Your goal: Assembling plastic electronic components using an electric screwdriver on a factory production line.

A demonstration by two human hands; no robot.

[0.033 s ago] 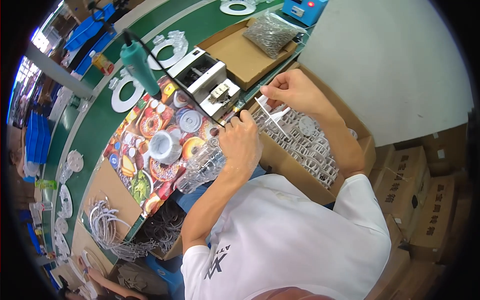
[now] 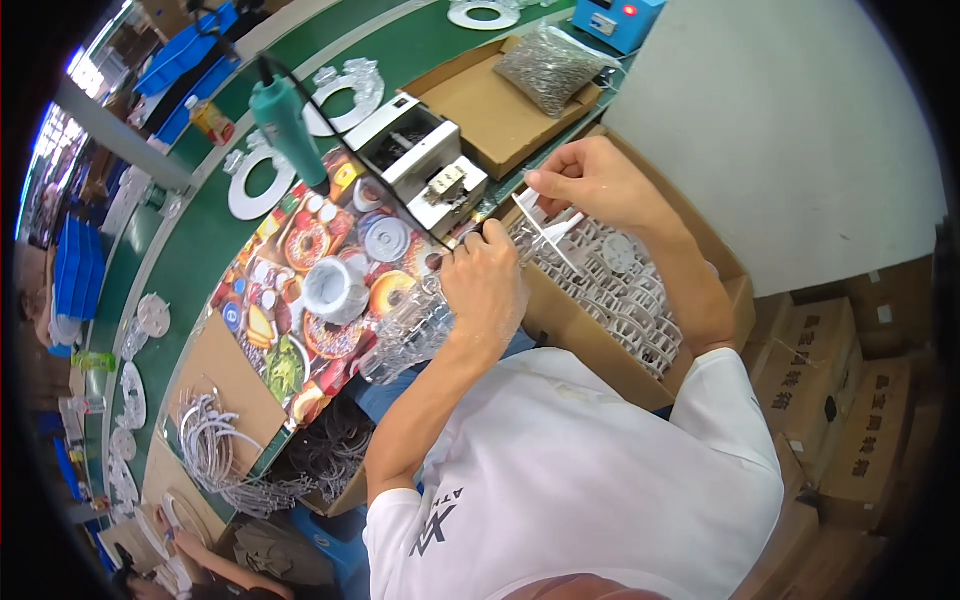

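My left hand (image 2: 483, 290) is closed, knuckles up, at the table's near edge. Clear plastic parts (image 2: 408, 342) stick out from under it to the left, and its palm side is hidden. To the right, my right hand (image 2: 605, 183) pinches a thin white plastic part (image 2: 548, 238) between thumb and fingers. That part is tilted just above an open cardboard box (image 2: 560, 312), which is filled with similar white ring-like parts (image 2: 632, 305). A white cup-shaped holder (image 2: 333, 291) stands on the picture-printed mat (image 2: 268, 335) left of my left hand.
A teal electric screwdriver (image 2: 287, 125) hangs over the mat with its black cord. Beyond are a white-and-grey machine (image 2: 425, 160), a cardboard tray (image 2: 470, 100) holding a bag of small metal parts (image 2: 552, 68), and a blue box (image 2: 612, 22). Grey cables (image 2: 215, 440) lie at the near left.
The scene has shifted slightly rightward in the picture. Both hands keep the same grip and nearly the same place.
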